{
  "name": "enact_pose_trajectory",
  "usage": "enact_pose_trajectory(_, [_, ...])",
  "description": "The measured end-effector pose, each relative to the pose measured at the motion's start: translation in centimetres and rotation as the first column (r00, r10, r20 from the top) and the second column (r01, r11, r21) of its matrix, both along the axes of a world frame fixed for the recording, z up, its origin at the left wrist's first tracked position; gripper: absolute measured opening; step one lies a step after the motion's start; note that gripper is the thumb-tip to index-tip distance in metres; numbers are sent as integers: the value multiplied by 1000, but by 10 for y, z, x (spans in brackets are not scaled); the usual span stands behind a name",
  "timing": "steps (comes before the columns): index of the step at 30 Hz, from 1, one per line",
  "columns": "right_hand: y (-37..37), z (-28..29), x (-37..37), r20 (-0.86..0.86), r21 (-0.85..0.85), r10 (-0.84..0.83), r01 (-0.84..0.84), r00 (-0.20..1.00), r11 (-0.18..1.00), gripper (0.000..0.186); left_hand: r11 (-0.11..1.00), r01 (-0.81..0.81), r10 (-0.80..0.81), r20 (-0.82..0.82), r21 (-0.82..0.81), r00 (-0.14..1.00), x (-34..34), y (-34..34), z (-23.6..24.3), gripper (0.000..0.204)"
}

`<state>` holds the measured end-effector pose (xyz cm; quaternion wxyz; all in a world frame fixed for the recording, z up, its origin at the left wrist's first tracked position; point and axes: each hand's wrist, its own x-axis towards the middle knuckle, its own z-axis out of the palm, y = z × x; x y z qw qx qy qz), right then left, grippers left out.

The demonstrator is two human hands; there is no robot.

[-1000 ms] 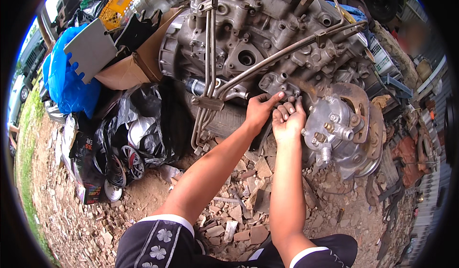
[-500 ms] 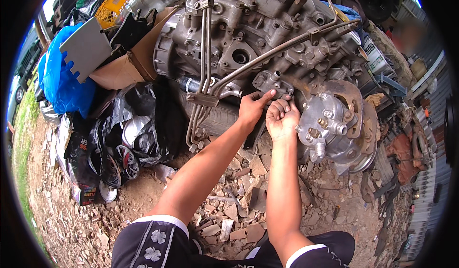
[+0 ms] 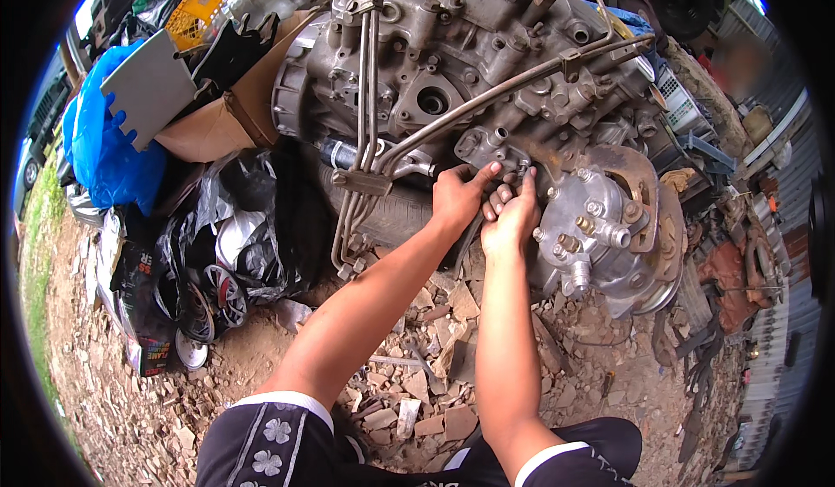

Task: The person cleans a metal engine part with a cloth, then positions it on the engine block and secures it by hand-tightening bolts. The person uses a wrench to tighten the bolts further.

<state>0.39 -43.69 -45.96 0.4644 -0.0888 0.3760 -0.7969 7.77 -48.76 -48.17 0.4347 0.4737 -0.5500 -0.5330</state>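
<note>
A large grey metal engine (image 3: 417, 61) fills the far middle. Low on its near side is a small metal housing (image 3: 487, 146) with a short pipe stub. My left hand (image 3: 457, 200) grips the housing's lower edge, its thumb stretched along the metal and its other fingers hidden underneath. Beside it, my right hand (image 3: 509, 213) has its index finger pointing up against a small bolt (image 3: 524, 165) at the housing's right corner. The remaining fingers of that hand are curled in. Right of my hands sits a round metal pump (image 3: 587, 226) with several pipe fittings and a rusty bracket (image 3: 639, 196).
Steel pipes (image 3: 370, 96) run down and across the engine's front. Black plastic bags (image 3: 252, 200) and a cardboard box (image 3: 213, 130) stand at the left, near a blue bag (image 3: 109, 156) and a yellow crate (image 3: 209, 4). Broken stone pieces (image 3: 426, 383) cover the ground below my arms.
My right index finger has straightened upward against the bolt, and the right hand has turned slightly. My left hand keeps its place on the housing. The whole view has shifted a little.
</note>
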Motion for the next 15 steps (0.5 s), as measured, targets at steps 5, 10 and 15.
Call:
enact_pose_trajectory(5, [-4,-6,-3,-270,62,-65,85,961,994,38,1000,-20,21,76,-24,997,0,6,9,58])
enact_pose_trajectory(10, [-5,-13,-14,187,-309,233,-168,954,936,41,999,6,-4,76,-38,997,2,-1,2,58])
enact_pose_trajectory(15, [-6,-5,4,-337,98,-78,117,938,988,38,998,47,-44,-62,45,997,2,-2,-1,55])
